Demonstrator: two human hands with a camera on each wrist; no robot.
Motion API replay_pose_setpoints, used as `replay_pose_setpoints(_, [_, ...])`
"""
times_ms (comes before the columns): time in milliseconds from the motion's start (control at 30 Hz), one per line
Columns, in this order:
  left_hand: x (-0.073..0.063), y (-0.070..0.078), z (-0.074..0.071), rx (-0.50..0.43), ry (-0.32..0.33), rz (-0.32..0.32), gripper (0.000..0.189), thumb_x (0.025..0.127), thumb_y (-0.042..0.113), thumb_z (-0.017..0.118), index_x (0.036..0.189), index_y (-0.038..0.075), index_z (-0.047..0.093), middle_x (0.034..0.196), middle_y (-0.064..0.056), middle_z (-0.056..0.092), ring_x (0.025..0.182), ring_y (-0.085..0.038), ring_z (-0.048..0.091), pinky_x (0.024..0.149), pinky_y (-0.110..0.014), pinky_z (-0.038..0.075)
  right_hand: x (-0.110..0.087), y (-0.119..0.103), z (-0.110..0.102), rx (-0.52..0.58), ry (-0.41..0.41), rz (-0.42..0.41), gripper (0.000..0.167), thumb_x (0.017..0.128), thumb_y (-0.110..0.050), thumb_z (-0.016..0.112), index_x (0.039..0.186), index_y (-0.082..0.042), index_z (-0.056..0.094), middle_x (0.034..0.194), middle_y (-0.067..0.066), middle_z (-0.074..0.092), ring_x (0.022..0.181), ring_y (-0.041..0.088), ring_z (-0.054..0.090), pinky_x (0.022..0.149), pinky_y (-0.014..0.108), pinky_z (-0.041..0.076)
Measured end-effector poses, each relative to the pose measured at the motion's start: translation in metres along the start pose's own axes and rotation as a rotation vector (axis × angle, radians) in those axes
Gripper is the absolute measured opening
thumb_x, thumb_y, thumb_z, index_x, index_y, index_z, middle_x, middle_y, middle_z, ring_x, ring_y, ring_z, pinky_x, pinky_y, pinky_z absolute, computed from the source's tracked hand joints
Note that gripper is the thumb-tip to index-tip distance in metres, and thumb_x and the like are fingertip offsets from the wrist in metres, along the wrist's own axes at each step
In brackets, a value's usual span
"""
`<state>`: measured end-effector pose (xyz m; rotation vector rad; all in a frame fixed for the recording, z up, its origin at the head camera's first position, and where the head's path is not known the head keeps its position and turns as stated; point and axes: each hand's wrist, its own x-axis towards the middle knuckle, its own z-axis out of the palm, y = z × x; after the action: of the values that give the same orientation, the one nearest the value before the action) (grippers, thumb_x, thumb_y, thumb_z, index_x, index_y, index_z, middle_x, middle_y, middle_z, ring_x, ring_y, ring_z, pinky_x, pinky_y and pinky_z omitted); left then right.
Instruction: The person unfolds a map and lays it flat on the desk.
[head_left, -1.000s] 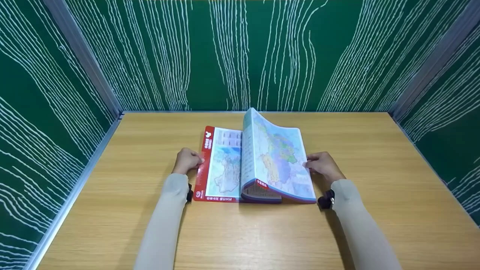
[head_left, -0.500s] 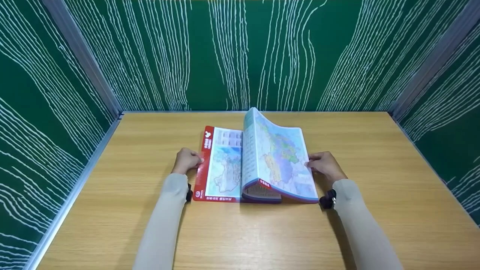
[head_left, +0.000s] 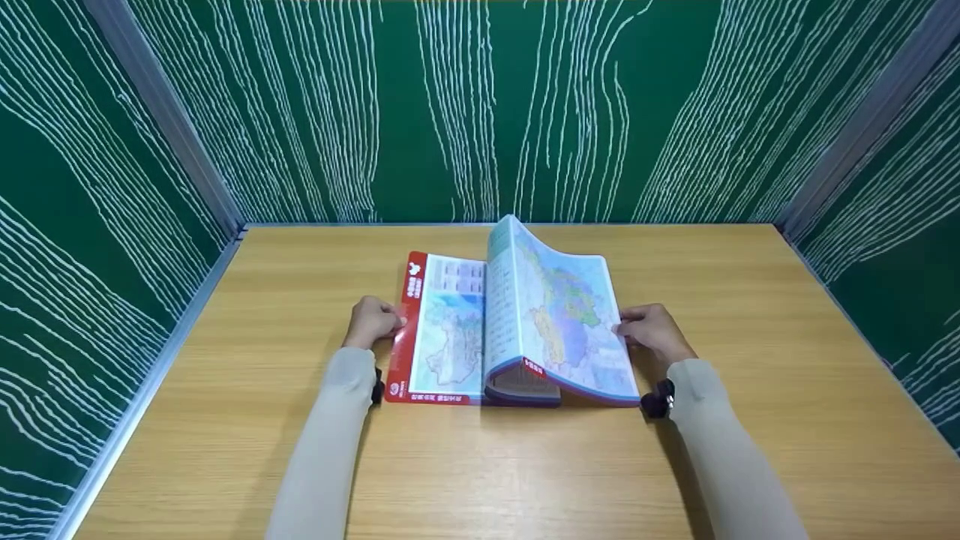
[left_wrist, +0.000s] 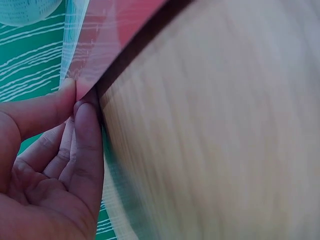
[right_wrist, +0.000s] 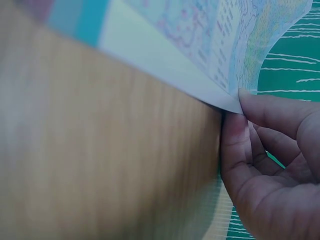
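A glossy fold-out map lies partly unfolded on the table in the head view. Its left panel [head_left: 450, 337] has a red border and rests low. Its right panel [head_left: 574, 315] rises from a curved, standing fold [head_left: 501, 300] and slopes down to the right. My left hand [head_left: 371, 321] pinches the red left edge between thumb and fingers, as the left wrist view shows close up at the red border [left_wrist: 117, 37]. My right hand [head_left: 651, 330] pinches the right panel's outer edge, its thumb [right_wrist: 270, 107] on the printed side. Folded layers beneath the standing fold are mostly hidden.
The wooden table [head_left: 480, 472] runs up to a green back wall [head_left: 517, 112] with white wavy lines. Similar green walls stand at both sides, with metal posts [head_left: 161, 112] in the corners. A dark wrist camera [head_left: 658, 401] sits at the right cuff.
My right hand has shifted slightly to the right with the map's edge, and the standing fold has leaned a little rightward. The left hand has stayed almost in place, still pinching its edge.
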<state>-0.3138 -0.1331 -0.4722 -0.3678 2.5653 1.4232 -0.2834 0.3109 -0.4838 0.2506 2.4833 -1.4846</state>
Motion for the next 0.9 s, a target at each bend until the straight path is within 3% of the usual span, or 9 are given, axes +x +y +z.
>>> replay_pose_setpoints(467, [0.0011, -0.0024, -0.0051, 0.003, -0.006, -0.048, 0.021, 0.086, 0.003, 0.063, 0.105, -0.003, 0.068, 0.112, -0.019, 0.066, 0.091, -0.024, 0.065, 0.077, -0.034, 0.056, 0.0006, -0.0009, -0.0010, -0.034, 0.010, 0.004, 0.047, 0.091, -0.006, 0.060, 0.133, 0.011, 0.049, 0.128, 0.028, 0.057, 0.084, 0.007, 0.061, 0.072, 0.018, 0.052])
replay_pose_setpoints(900, [0.0016, -0.0049, -0.0099, 0.037, 0.024, -0.013, 0.017, 0.084, 0.004, 0.064, 0.099, -0.004, 0.069, 0.103, -0.017, 0.067, 0.080, -0.018, 0.061, 0.063, -0.024, 0.050, 0.0040, 0.0021, -0.0045, -0.045, 0.035, 0.009, 0.045, 0.089, -0.005, 0.061, 0.130, 0.010, 0.053, 0.125, 0.027, 0.059, 0.083, 0.009, 0.060, 0.071, 0.019, 0.052])
